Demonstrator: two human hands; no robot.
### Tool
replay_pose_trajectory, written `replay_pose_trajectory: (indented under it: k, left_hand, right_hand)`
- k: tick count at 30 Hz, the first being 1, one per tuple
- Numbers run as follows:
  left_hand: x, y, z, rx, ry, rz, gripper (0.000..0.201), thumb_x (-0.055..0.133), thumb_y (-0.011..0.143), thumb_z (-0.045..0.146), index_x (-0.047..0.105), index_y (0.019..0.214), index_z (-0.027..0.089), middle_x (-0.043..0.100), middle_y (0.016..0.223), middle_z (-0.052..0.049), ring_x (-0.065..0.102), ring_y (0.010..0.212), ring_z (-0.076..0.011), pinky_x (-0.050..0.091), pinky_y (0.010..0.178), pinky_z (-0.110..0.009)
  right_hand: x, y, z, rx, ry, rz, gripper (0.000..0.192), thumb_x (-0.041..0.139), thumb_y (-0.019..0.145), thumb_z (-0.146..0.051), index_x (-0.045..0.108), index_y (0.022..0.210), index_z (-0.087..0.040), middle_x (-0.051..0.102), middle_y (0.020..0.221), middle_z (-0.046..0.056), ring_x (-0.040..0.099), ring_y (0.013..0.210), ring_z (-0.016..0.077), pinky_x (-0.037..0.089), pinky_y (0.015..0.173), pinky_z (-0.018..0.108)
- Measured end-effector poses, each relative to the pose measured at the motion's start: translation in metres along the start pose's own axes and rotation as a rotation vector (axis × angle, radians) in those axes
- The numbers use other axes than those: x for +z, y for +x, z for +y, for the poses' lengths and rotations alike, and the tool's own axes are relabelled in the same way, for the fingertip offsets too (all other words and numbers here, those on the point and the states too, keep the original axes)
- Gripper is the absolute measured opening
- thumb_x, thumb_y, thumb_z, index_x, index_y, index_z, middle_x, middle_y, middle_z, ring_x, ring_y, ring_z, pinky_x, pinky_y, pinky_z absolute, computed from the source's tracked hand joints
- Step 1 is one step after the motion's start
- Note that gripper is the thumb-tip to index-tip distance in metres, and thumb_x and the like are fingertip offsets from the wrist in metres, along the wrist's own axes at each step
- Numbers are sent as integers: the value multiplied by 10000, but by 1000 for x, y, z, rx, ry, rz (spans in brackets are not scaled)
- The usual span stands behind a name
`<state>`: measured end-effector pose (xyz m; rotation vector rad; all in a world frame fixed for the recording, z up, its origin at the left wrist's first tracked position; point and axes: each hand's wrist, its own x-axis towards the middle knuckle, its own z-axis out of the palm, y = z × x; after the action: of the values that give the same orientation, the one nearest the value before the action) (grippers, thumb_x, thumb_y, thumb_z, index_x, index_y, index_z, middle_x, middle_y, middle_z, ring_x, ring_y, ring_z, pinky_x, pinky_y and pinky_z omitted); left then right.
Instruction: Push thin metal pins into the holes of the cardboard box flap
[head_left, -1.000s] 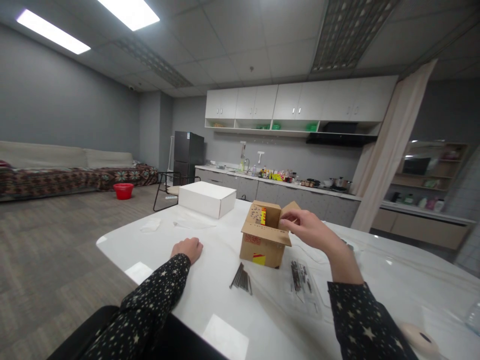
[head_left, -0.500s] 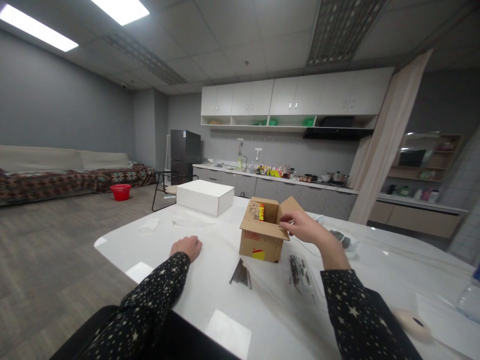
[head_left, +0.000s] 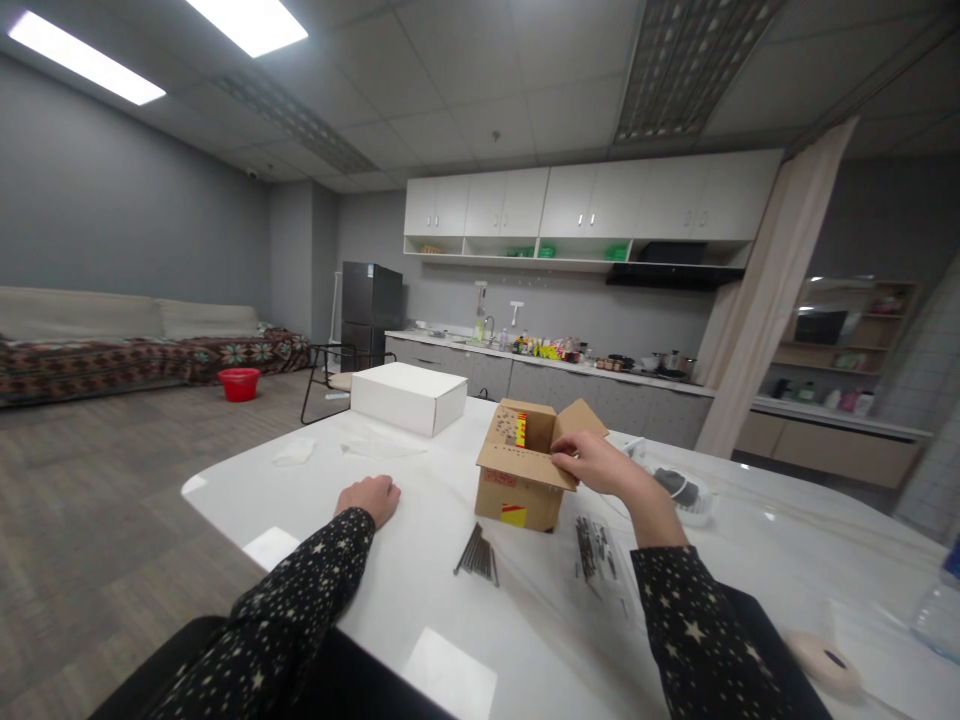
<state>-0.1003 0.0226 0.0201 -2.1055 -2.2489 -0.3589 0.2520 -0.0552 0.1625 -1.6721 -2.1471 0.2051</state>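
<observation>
On the table (head_left: 420, 560), middle: your small cardboard box (head_left: 519, 482) sat with its flaps up, near the center of the white top, right in front of you.

Right hand: your right hand (head_left: 596, 468) was at the box's near-right flap, fingers curled in narrow and pinching the flap edge. Couldn't see if anything else was between them.

Left hand: your left hand (head_left: 369, 497) just rested on the tabletop as a loose fist, fingers tucked under, holding nothing that showed. Well apart from the box, off to its left.

In front of the box: a little pile of dark nails (head_left: 477, 553) lay loose on the table, just on your side of the box, between your two arms.

Right of the nails: a clear plastic bag (head_left: 600, 555) with more dark nails in it lay flat beside your right forearm, pretty much under the wrist.

Behind the box, left: a closed white box (head_left: 409, 397) sat further back, with some crumpled clear plastic (head_left: 296, 452) lying near it.

Behind your right hand: something dark in a clear wrapper (head_left: 679, 490), partly hidden by your wrist, so can't tell what it was.

Far right edge: a plastic bottle (head_left: 937, 610) and a pale rounded object (head_left: 821, 662), both well away from the box.
</observation>
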Motion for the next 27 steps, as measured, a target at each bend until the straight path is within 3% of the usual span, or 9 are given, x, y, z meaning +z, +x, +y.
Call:
replay_pose_trajectory:
  k: [5, 27]
  left_hand:
    - [1, 0, 0, -2, -4, -1, 421, 328, 860, 371, 687, 973, 184, 699, 1003, -178, 656, 939, -329, 470, 775, -419]
    - [0, 0, 2, -2, -5, -6, 425, 322, 861, 371, 688, 972, 187, 701, 1001, -174, 654, 939, -324, 467, 783, -420]
  right_hand:
    - [1, 1, 5, 3, 14, -10, 208, 496, 792, -191, 696, 814, -137, 711, 764, 53, 607, 595, 136, 403, 519, 223]
    - [3, 3, 13, 14, 41, 29, 135, 515, 785, -148, 645, 821, -140, 695, 839, 53, 599, 574, 105, 405, 524, 207]
